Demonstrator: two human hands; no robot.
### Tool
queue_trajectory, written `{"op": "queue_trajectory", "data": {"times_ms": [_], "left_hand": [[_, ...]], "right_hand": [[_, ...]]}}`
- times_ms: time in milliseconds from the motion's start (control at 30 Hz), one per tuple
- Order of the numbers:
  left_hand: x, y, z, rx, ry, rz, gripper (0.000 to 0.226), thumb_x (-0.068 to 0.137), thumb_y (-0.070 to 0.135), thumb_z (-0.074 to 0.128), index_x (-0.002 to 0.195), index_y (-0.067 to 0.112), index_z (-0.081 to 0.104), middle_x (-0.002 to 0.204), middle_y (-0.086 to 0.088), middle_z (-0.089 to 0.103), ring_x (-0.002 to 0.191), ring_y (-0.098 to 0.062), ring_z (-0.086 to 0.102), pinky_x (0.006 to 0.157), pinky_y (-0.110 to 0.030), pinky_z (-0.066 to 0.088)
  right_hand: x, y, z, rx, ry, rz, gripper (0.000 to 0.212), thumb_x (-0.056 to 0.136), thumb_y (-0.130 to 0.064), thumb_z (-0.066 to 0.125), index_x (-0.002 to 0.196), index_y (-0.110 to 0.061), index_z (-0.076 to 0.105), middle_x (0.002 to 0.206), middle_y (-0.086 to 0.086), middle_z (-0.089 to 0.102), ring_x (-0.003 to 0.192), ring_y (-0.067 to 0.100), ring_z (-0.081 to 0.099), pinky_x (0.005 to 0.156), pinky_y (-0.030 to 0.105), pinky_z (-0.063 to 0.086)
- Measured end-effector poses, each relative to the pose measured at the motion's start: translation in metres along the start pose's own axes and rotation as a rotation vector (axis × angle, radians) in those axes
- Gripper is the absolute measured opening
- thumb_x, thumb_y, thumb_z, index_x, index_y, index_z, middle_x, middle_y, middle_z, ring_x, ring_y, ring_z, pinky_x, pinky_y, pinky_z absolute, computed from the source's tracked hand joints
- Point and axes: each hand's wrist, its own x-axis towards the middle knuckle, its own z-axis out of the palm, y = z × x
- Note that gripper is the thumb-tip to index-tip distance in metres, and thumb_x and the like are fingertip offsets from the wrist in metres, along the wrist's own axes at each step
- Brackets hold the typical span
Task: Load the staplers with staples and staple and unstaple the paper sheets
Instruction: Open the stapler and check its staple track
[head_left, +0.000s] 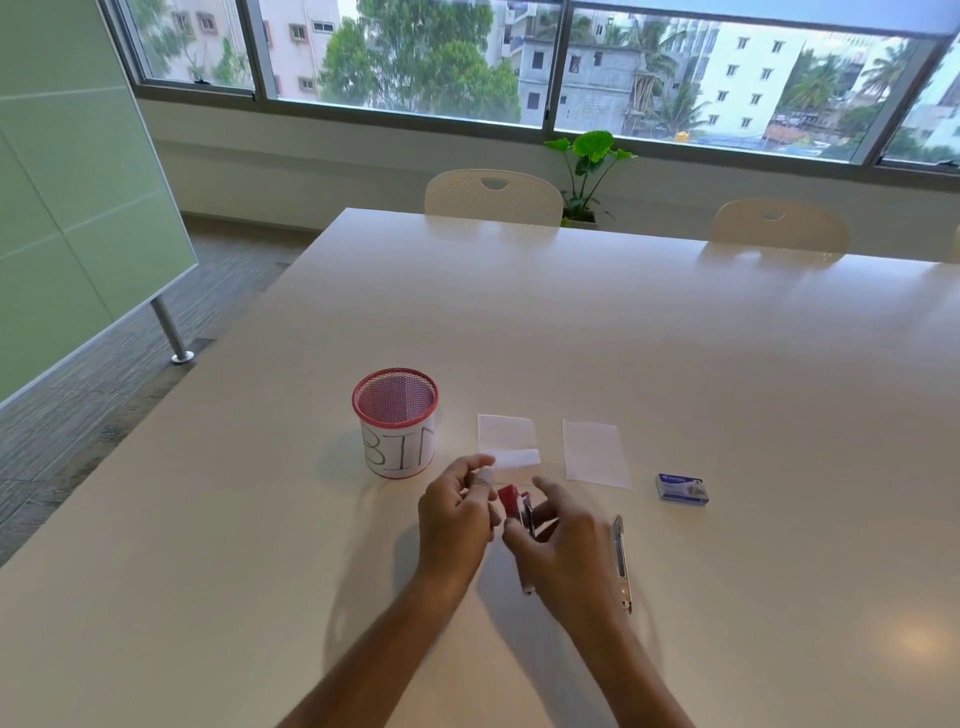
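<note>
A smooth, glossy white table (571, 322) mirrors window light and the perforated plastic chairs (493, 197) at its far edge. Near the centre, two matt white paper sheets (596, 453) lie flat beside a red wire-mesh cup (396, 415) wrapped in a paper label. A small printed cardboard staple box (682, 488) sits to the right, and a slim tool of bright, shiny metal (622, 564) lies nearer. The red stapler (514, 506) shows glossy plastic over metal parts.
</note>
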Motion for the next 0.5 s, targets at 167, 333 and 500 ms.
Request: {"op": "queue_trajectory", "data": {"times_ms": [167,333,500], "left_hand": [[-0.001,0.003,-0.001,-0.105,-0.181,-0.136,0.031,0.097,0.039,0.045,0.1,0.022,0.071,0.082,-0.006,0.074,0.071,-0.022,0.07,0.057,-0.027,0.057],[-0.004,0.007,-0.001,-0.117,-0.212,-0.152,0.041,0.097,0.042,0.045,0.091,0.015,0.075,0.08,-0.007,0.076,0.076,-0.022,0.073,0.069,-0.033,0.059],[-0.011,0.002,0.004,-0.018,-0.137,0.038,0.04,0.097,0.033,0.048,0.063,0.022,0.067,0.052,0.008,0.066,0.053,-0.008,0.065,0.054,-0.018,0.052]], "right_hand": [[0.003,-0.003,0.001,0.399,-0.064,0.07,0.046,0.081,-0.019,0.068,0.127,-0.022,0.059,0.073,-0.004,0.071,0.065,0.011,0.069,0.064,0.03,0.059],[0.0,-0.014,0.005,0.17,-0.002,-0.058,0.047,0.092,-0.025,0.048,0.139,-0.028,0.044,0.063,-0.01,0.062,0.062,0.001,0.063,0.056,0.008,0.044],[-0.001,-0.021,0.007,-0.254,0.046,-0.207,0.049,0.1,-0.04,0.026,0.146,-0.021,0.027,0.07,0.005,0.067,0.056,0.021,0.063,0.057,0.038,0.052]]}}
